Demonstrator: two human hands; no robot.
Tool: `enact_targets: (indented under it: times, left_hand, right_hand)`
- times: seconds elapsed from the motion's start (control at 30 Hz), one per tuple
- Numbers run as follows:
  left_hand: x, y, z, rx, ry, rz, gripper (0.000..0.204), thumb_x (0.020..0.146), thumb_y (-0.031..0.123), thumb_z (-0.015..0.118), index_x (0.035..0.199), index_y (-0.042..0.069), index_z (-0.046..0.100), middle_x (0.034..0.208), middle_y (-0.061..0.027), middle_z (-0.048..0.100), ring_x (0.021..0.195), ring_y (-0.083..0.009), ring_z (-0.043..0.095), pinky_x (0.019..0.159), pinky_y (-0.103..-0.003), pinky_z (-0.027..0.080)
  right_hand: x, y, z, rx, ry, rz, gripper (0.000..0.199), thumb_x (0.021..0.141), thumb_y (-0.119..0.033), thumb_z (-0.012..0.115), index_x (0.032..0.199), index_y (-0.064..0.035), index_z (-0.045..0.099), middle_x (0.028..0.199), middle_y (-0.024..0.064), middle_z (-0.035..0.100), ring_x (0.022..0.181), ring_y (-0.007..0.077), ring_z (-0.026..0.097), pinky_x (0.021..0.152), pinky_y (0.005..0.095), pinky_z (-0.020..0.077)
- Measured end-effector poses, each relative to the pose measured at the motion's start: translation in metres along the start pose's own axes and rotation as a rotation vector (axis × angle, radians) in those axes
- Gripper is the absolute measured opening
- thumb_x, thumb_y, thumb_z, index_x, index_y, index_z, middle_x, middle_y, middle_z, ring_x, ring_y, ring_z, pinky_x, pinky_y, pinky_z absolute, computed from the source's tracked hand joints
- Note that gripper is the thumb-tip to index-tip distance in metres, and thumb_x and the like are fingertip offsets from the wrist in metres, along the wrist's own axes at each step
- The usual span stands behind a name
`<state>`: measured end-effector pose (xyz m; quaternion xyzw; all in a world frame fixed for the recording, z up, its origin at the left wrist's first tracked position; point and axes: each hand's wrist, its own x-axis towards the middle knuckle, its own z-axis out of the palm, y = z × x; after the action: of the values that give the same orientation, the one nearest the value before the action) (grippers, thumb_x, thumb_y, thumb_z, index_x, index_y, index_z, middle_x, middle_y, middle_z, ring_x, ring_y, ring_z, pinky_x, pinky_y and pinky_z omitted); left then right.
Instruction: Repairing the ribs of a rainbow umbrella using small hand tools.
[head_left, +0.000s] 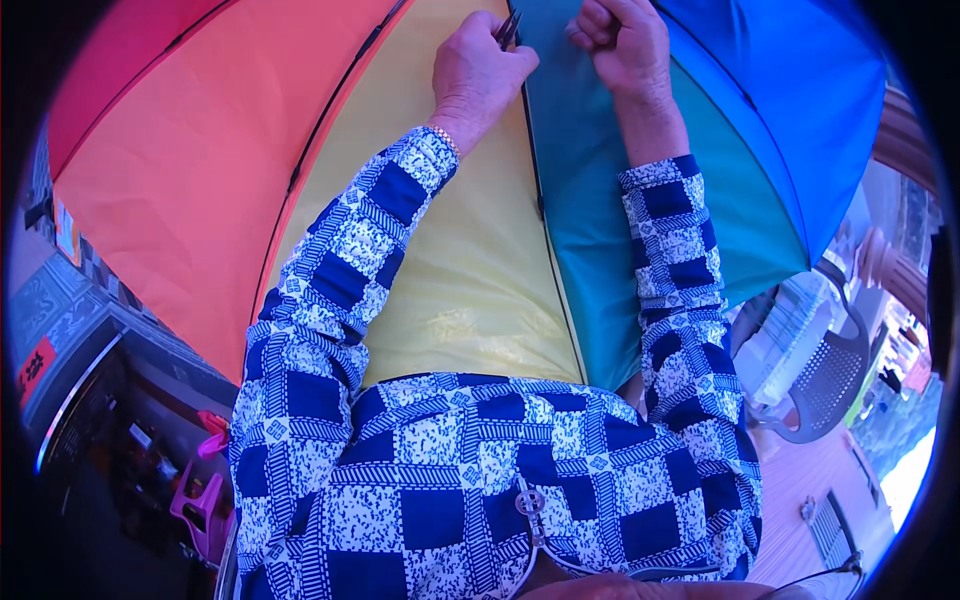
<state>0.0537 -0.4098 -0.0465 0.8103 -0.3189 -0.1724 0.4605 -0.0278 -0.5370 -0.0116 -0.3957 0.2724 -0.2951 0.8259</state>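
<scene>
A large open umbrella (430, 250) with red, orange, yellow, green and blue panels spreads in front of me, its inner side with the dark ribs toward me. My left hand (472, 72) is closed around a small dark metal tool (508, 32) with two narrow prongs; its exact kind is unclear. It is over the yellow panel, beside the rib (537, 175) between yellow and green. Just to its right, my right hand (632, 48) is raised over the green panel with fingers curled together. Anything between those fingers is too small to make out.
At the right stands a grey plastic chair (830, 375) with a perforated seat, partly behind the umbrella's edge. A pink plastic stool or frame (200, 505) is at the lower left, near dark clutter. A pale, rounded column-like object (890, 265) shows at the right.
</scene>
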Motion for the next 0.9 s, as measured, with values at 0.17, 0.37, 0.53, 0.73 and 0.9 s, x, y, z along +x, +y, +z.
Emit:
enact_targets:
  times: [0.17, 0.37, 0.53, 0.73, 0.9]
  left_hand:
    - [-0.002, -0.013, 0.006, 0.037, -0.017, 0.012, 0.021, 0.072, 0.019, 0.068, 0.073, 0.003, 0.053, 0.063, -0.0033, 0.056, 0.057, -0.0129, 0.052, 0.058, -0.027, 0.045]
    - [0.001, -0.010, 0.000, -0.307, -0.229, -0.117, 0.020, 0.077, 0.021, 0.063, 0.073, 0.003, 0.056, 0.063, -0.0046, 0.057, 0.050, -0.0115, 0.049, 0.048, -0.025, 0.040]
    - [0.015, 0.023, -0.022, -0.430, -0.530, -0.327, 0.022, 0.079, 0.023, 0.061, 0.076, 0.002, 0.059, 0.065, -0.0063, 0.061, 0.045, -0.0081, 0.045, 0.040, -0.022, 0.034]
    - [0.019, 0.044, -0.031, -0.161, -0.650, -0.263, 0.020, 0.080, 0.021, 0.061, 0.082, 0.001, 0.060, 0.068, -0.0058, 0.063, 0.045, -0.0062, 0.045, 0.041, -0.020, 0.034]
    - [0.015, 0.025, -0.019, -0.206, -0.528, -0.163, 0.018, 0.080, 0.019, 0.061, 0.087, 0.002, 0.061, 0.071, -0.0047, 0.064, 0.046, -0.0042, 0.044, 0.042, -0.018, 0.035]
  right_hand:
    - [-0.010, 0.005, 0.001, -0.035, 0.019, 0.049, 0.003, 0.086, -0.010, 0.051, 0.084, -0.0087, 0.049, 0.055, -0.0007, 0.040, 0.042, 0.0098, 0.034, 0.042, 0.0243, 0.0314]
    - [-0.024, -0.014, 0.017, -0.220, -0.078, -0.122, 0.002, 0.085, -0.008, 0.052, 0.084, -0.0061, 0.053, 0.059, 0.0006, 0.047, 0.050, 0.0122, 0.046, 0.049, 0.0266, 0.0409]
    - [-0.047, -0.033, 0.027, -0.776, -0.355, -0.640, 0.004, 0.081, -0.002, 0.055, 0.081, -0.0034, 0.059, 0.066, 0.0045, 0.053, 0.062, 0.0171, 0.055, 0.057, 0.0273, 0.0446]
    - [-0.056, -0.038, 0.015, -0.824, -0.471, -0.891, 0.008, 0.075, 0.000, 0.057, 0.080, -0.0045, 0.062, 0.072, 0.0096, 0.055, 0.065, 0.0237, 0.056, 0.058, 0.0295, 0.0444]
    - [-0.035, -0.018, -0.020, -1.166, -0.249, -0.785, 0.005, 0.077, -0.004, 0.057, 0.078, -0.0039, 0.061, 0.074, 0.0123, 0.057, 0.068, 0.0266, 0.058, 0.060, 0.0326, 0.0456]
